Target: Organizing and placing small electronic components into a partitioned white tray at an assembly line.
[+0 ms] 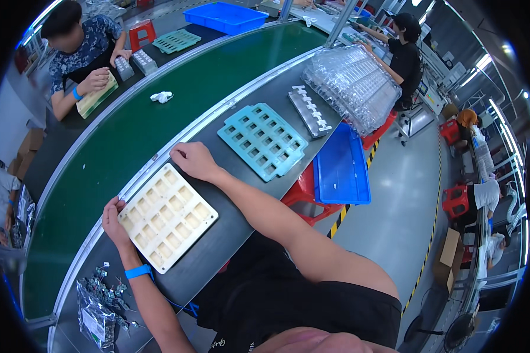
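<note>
Cream tray [168, 219], left fingers [109, 207] bent at its edge, right fingers [182, 150] curled, grips unclear

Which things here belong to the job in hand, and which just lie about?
In hand:
cream pocketed tray
left hand, touching its edge
right hand, by its upper corner

Apparently lying about:
teal tray
small circuit boards
white scrap
clear plastic stack

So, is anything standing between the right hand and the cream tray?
Nothing visible. The right hand is beside the cream tray, near its far corner; contact is hard to tell. The teal tray lies to the right, clear of both.
</note>
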Demonstrator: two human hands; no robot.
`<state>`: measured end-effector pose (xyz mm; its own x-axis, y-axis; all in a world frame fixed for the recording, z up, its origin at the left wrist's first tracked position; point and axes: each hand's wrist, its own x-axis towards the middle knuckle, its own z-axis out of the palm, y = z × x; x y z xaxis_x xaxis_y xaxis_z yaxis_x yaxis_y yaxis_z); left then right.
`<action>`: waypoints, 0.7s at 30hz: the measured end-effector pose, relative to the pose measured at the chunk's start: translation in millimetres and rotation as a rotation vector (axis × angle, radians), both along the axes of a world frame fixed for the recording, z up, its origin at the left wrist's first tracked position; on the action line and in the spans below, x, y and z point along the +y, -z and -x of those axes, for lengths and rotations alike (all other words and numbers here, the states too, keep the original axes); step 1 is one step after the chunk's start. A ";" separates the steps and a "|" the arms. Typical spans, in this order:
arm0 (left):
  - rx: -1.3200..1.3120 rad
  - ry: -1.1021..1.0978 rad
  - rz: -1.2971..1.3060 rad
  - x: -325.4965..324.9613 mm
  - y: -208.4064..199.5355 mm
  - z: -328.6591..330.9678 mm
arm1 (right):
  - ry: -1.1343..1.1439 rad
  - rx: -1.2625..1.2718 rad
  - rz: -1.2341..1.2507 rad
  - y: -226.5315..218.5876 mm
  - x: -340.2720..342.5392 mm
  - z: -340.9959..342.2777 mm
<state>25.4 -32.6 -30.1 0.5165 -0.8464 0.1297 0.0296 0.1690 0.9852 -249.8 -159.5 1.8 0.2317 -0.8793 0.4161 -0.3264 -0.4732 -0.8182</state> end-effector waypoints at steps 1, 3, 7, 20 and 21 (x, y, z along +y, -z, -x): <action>0.000 0.002 0.002 0.0 0.2 -0.2 | -0.004 -0.002 -0.004 0.0 0.0 -0.7; -0.002 0.001 0.011 -0.1 0.5 -0.5 | -0.006 -0.003 -0.008 0.4 0.3 -0.4; 0.009 0.002 0.011 -0.2 0.3 -0.9 | -0.011 0.009 -0.038 -1.9 1.0 -0.5; 0.010 0.005 0.025 -0.6 2.0 -1.4 | -0.013 0.001 -0.004 3.2 -1.5 -1.3; 0.007 0.005 0.025 -0.7 1.6 -0.9 | -0.011 0.000 -0.004 4.1 -1.9 -0.7</action>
<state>26.2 -33.2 -31.7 0.5135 -0.8454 0.1468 0.0377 0.1932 0.9804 -249.0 -161.4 -2.3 0.2413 -0.8785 0.4124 -0.3213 -0.4733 -0.8202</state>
